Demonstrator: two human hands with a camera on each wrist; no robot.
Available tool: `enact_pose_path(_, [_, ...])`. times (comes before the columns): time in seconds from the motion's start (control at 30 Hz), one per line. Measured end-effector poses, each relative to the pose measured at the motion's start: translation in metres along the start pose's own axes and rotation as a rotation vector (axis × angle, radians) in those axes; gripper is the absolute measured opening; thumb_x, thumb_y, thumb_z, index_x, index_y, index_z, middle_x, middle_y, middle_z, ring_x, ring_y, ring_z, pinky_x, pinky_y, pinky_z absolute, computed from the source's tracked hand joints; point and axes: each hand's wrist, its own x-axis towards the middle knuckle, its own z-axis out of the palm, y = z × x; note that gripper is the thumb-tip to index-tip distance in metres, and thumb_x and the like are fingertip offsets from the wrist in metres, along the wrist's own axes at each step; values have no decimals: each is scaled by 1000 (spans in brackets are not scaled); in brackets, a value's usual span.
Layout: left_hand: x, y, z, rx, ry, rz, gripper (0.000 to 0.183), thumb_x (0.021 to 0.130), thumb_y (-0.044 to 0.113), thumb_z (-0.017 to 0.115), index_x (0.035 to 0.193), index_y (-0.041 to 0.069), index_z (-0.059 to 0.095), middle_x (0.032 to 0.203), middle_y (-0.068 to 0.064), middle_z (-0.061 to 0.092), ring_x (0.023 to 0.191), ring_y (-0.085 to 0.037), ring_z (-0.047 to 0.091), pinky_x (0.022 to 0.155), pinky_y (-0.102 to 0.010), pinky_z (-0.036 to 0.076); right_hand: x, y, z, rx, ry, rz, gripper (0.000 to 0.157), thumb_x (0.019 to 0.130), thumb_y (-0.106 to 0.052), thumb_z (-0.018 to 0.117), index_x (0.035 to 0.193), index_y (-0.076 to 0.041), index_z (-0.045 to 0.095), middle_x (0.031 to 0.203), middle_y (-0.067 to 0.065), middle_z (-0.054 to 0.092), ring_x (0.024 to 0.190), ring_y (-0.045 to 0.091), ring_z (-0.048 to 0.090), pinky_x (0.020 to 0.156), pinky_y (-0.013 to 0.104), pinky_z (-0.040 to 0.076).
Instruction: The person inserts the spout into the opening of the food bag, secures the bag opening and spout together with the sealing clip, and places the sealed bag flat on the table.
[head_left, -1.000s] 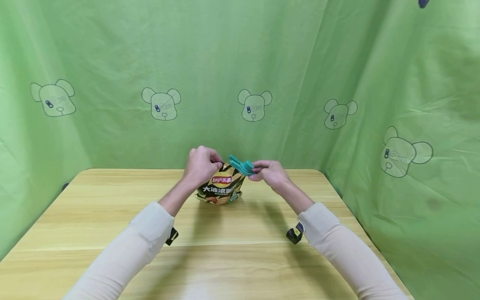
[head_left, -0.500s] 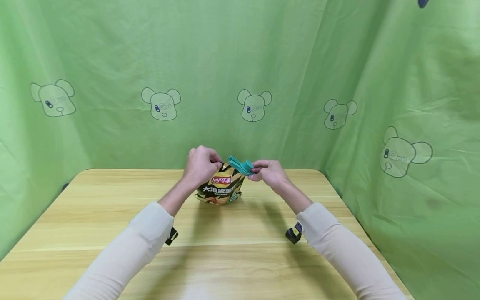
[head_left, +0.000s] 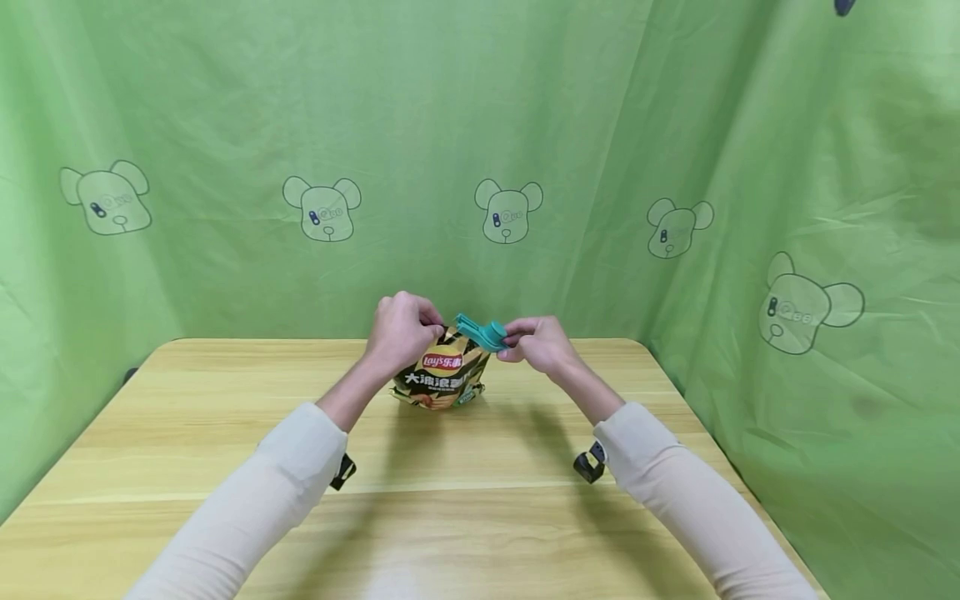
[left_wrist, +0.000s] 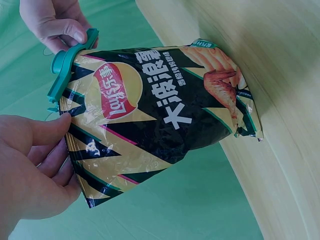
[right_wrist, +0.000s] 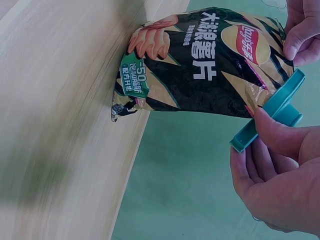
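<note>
A black and gold Lay's chip bag stands on the table, its printed front facing me. My left hand pinches the bag's top edge at the left, thumb against the front as the left wrist view shows. A teal bag clip with a round cap lies along the right part of that top edge. My right hand pinches the clip's outer end between thumb and fingers, also seen in the right wrist view with the clip across the bag's corner. Whether the clip's two arms are fully closed, I cannot tell.
The light wooden table reaches back to a green curtain printed with bear heads, which also hangs along both sides. Black wrist cameras hang under the cuffs of the pale sleeves.
The clip's left end has dipped very slightly, and my right hand has risen a touch with it. My left hand and the chip bag look unmoved.
</note>
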Motion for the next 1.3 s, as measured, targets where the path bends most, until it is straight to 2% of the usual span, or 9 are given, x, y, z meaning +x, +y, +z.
enact_pose_path(0.37, [1, -1, 1, 3, -5, 0, 7, 86, 0, 75, 90, 4, 79, 86, -10, 78, 74, -21, 73, 68, -28, 62, -1, -1, 1, -90, 21, -19, 37, 79, 5, 80, 114, -1, 73, 107, 15, 75, 103, 31, 71, 107, 49, 50])
enact_pose_path(0.7, [1, 0, 0, 11, -5, 4, 7, 86, 0, 75, 90, 4, 79, 86, -10, 78, 74, -21, 73, 67, -28, 62, -2, -1, 7, -108, 62, -24, 31, 79, 7, 78, 109, -2, 74, 102, 14, 75, 94, 26, 72, 91, 37, 61])
enact_pose_path(1.3, [-1, 5, 0, 20, -19, 6, 6, 87, 0, 75, 91, 3, 78, 87, -11, 78, 75, -22, 74, 69, -30, 63, -4, 2, 8, -97, 93, -8, 28, 80, 2, 80, 107, -4, 75, 105, 14, 76, 98, 28, 72, 93, 40, 59])
